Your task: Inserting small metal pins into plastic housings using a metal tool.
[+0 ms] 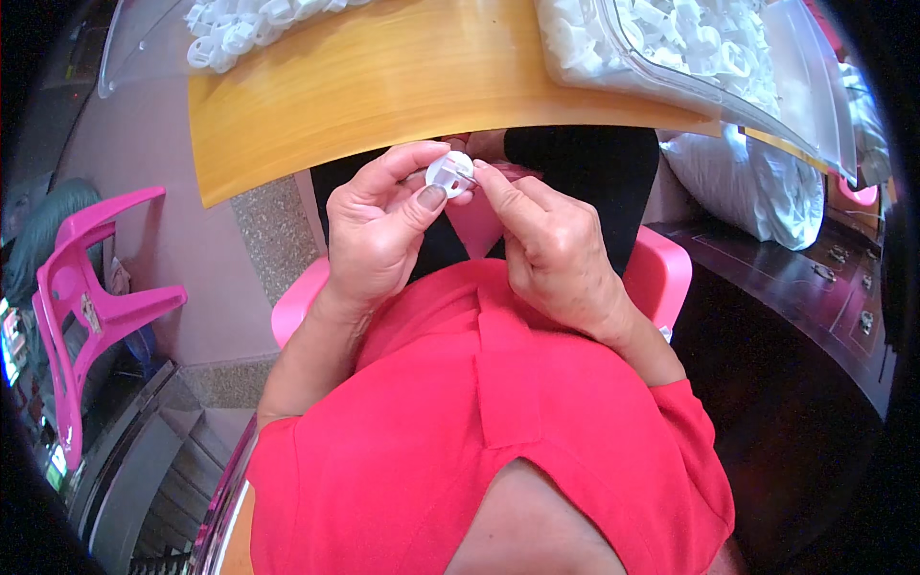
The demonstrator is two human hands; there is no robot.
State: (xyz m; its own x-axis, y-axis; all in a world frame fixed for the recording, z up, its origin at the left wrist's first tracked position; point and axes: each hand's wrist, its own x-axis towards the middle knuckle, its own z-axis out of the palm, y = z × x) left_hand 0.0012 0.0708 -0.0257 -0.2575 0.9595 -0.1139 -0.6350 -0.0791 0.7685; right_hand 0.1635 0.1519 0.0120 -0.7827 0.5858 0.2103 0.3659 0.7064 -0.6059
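Observation:
A small round white plastic part (447,176) with a slotted middle is held up just past my lap, near the table's edge. My left hand (377,225) grips it by the rim between thumb and fingers. At the part's right side, the thumb and forefinger of my right hand (559,240) are pinched together, their tips touching or nearly touching it. Whatever lies between those right fingertips is too small to make out.
Ahead is a yellow wooden table (383,81). On it lie a heap of white plastic pieces (235,34) and a clear plastic bin (661,81) full of similar ones. A pink plastic chair (91,278) stands left; a white sack (752,187) rests right on dark furniture (815,287).

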